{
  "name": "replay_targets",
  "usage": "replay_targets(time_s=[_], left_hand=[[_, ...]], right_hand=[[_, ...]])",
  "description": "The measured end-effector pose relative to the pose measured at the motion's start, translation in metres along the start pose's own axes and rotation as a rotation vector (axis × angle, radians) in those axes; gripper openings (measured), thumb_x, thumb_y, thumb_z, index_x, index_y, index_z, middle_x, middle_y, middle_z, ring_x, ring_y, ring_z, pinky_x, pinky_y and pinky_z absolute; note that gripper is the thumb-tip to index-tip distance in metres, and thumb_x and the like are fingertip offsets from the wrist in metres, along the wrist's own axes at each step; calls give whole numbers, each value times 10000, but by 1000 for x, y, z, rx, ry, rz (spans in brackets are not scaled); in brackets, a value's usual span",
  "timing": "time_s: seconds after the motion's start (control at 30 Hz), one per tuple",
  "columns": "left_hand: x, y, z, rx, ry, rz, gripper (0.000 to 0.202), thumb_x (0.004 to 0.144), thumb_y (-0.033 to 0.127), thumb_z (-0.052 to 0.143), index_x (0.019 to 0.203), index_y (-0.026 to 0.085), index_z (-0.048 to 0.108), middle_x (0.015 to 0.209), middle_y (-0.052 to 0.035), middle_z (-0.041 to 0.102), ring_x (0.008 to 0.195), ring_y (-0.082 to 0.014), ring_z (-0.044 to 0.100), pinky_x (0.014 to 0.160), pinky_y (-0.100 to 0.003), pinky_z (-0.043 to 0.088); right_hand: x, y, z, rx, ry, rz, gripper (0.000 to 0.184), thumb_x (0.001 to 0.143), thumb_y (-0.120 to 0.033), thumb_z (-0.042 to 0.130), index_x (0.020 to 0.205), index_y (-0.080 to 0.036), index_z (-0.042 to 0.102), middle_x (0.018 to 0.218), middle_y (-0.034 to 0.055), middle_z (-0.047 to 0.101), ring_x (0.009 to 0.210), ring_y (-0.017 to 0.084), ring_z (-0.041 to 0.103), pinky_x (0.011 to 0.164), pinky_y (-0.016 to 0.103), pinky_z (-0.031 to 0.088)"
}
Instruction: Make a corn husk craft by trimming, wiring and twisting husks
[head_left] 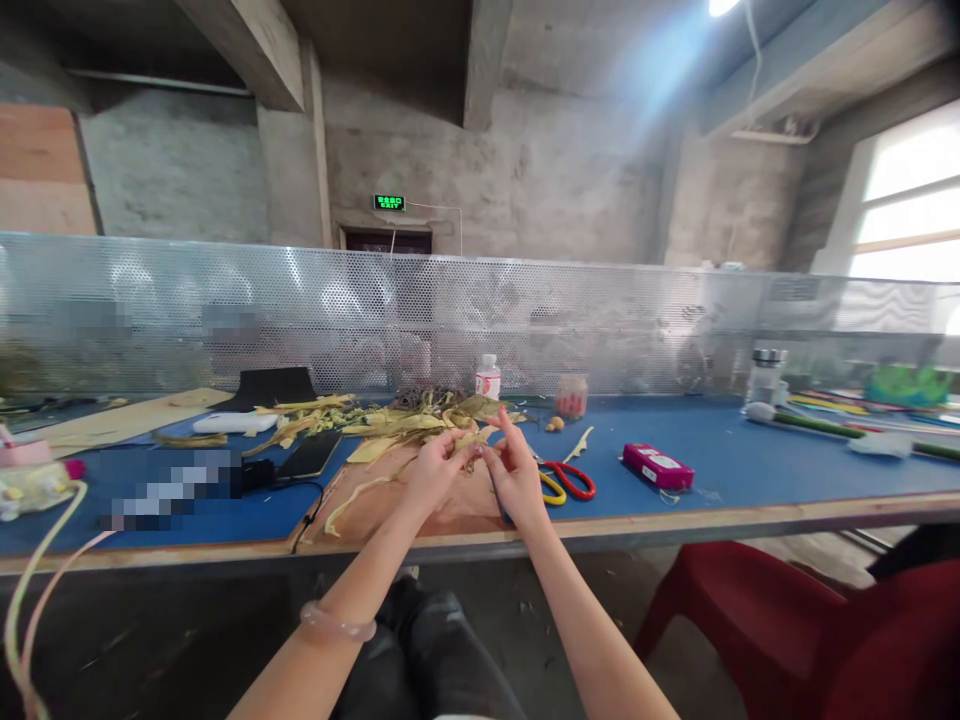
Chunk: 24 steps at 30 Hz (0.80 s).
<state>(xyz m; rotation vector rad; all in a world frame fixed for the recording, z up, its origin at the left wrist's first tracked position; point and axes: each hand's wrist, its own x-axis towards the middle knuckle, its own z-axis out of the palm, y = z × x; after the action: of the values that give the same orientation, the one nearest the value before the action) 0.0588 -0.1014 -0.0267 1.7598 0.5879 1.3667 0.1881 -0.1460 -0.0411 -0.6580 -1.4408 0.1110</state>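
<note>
Over a brown board [375, 515] my left hand [440, 468] and my right hand [517, 478] meet, thumbs and fingers pinched together. Between the fingertips is a small piece of dried, yellowish-brown leaf [471, 440], partly covered by the fingers. Just behind the hands spreads a loose pile of dried leaf strips [375, 420], pale yellow to brown. Scissors [574, 482] with red and yellow handles lie right beside my right hand, their blades partly hidden by it. One thin pale strip [352, 505] curls on the board to the left.
A white bottle [489, 380] and a jar [572, 397] stand behind the pile. Rightward lie a magenta box [657, 467] and a green stem [810, 425]. A perforated metal screen [637, 330] backs the blue table [720, 440]. A red chair [750, 610] is at lower right.
</note>
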Motion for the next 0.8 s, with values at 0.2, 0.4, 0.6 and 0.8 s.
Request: replay_targets(time_s=[0.2, 0.4, 0.6, 0.8], left_hand=[[-1, 5, 2, 22, -4, 17, 381, 737, 416, 621, 996, 136, 634, 856, -64, 685, 708, -157, 621, 628, -255, 484], [0, 2, -1, 184, 110, 97, 399, 847, 458, 429, 876, 145, 673, 852, -70, 686, 850, -208, 613, 771, -306, 469], [6, -7, -4, 229, 134, 91, 398, 856, 438, 405, 906, 142, 666, 938, -96, 687, 898, -223, 616, 806, -323, 464], [7, -5, -5, 281, 165, 69, 361, 868, 393, 378, 870, 144, 639, 926, -93, 678, 884, -214, 610, 815, -323, 451]], right_hand=[[1, -3, 0, -4, -35, -64, 343, 866, -168, 463, 1155, -287, 605, 1187, 51, 569, 1115, 185, 502, 964, 353, 396], [-2, 0, -1, -87, -50, -70, 336, 865, -163, 458, 1072, -347, 648, 1246, 19, 549, 988, 179, 558, 902, 370, 429], [-1, 6, 1, -77, -60, -41, 309, 854, -186, 477, 1074, -309, 656, 1212, 35, 574, 1061, 190, 535, 977, 386, 374], [1, 2, 3, -8, -80, 40, 447, 821, -177, 502, 1261, -258, 514, 1261, 56, 521, 1173, 193, 467, 979, 334, 380]])
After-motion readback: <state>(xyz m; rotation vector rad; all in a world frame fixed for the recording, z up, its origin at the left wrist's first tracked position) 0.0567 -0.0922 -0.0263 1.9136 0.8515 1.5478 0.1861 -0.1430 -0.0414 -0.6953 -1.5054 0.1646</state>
